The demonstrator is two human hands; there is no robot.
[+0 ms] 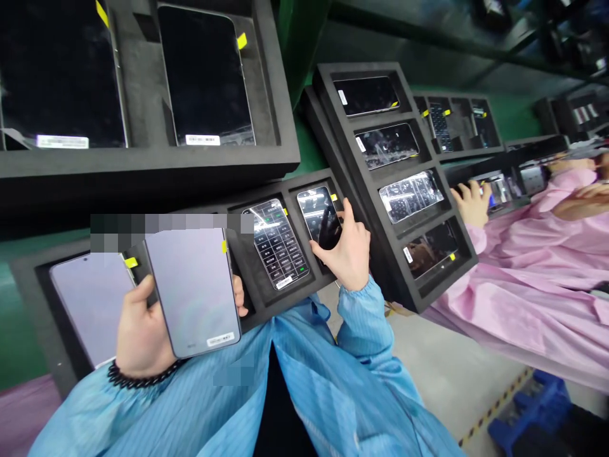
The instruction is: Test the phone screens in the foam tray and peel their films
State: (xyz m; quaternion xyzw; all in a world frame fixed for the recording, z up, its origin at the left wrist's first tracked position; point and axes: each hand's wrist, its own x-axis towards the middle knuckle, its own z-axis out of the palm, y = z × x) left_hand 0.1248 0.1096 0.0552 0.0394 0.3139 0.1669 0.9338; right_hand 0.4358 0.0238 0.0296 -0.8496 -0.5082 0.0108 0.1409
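Note:
My left hand (pixel 145 330) is wrapped around a smartphone (pixel 195 298) with a plain pale lavender screen, a barcode label at its lower end and a yellow tab on its edge. The phone is raised over a dark foam tray (pixel 266 309). Another phone with the same pale screen (pixel 90 304) lies at the tray's left end, partly behind that hand. With thumb and fingers at its two long edges, my right hand (pixel 349 251) grips a dark-screened smartphone (pixel 316 212) in the right-end slot. Between the hands, a phone showing a grid of menu buttons (pixel 280 247) rests in its slot.
A larger foam tray (pixel 209 158) with dark-screened phones stands at upper left. To the right, stacked trays (pixel 409 292) hold several phones. Beyond them a co-worker's hand (pixel 472 202) and pink sleeves (pixel 514 235) show. A blue plastic pallet (pixel 533 406) lies on the floor.

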